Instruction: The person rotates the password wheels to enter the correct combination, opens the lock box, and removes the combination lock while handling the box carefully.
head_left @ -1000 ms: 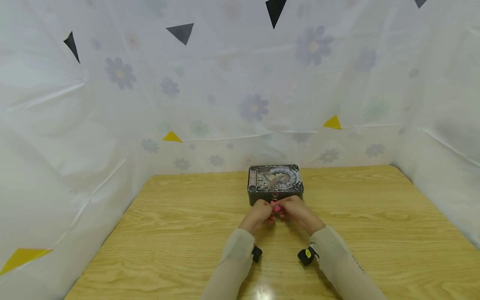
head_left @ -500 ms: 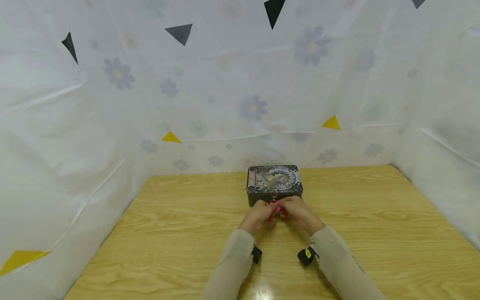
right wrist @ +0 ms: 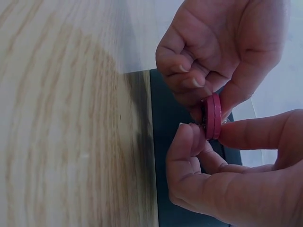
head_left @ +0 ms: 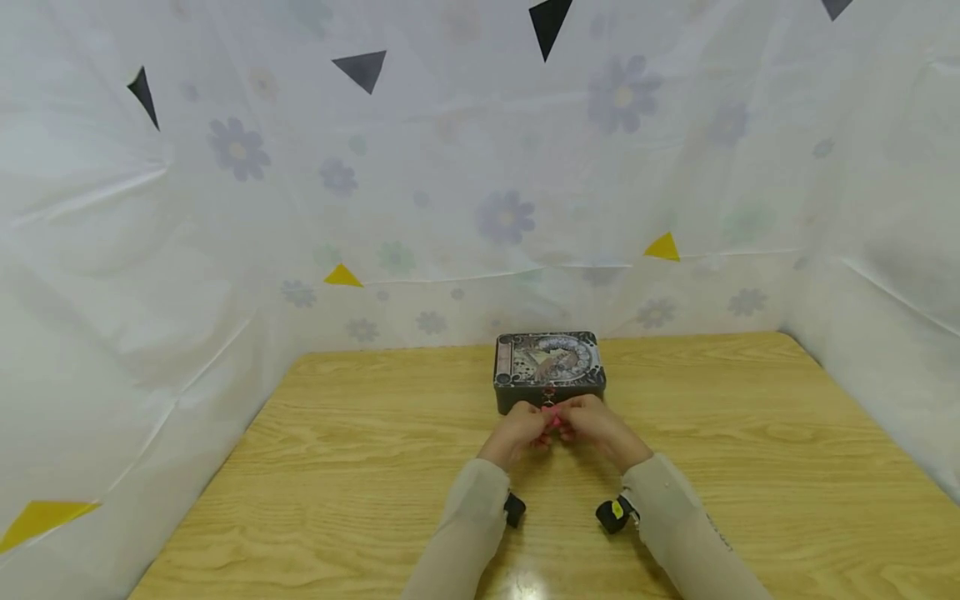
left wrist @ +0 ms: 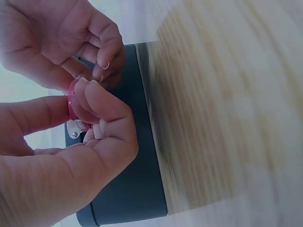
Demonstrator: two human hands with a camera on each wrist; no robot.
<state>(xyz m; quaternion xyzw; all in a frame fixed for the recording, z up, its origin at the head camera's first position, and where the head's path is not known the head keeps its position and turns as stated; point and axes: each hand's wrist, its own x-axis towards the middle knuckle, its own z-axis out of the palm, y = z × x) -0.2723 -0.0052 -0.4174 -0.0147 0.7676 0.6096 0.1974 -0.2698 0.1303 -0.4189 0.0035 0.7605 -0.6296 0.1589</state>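
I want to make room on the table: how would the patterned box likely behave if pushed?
The patterned box would probably slide rather than tip, being wider than tall and flat on the table. Its crisp edges and smooth sides suggest a stiff shell. Weight is hard to guess, since its inside isn't visible.

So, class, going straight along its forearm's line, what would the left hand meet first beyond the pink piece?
Likely the dark box, at its front; its distance from the left hand is unclear.
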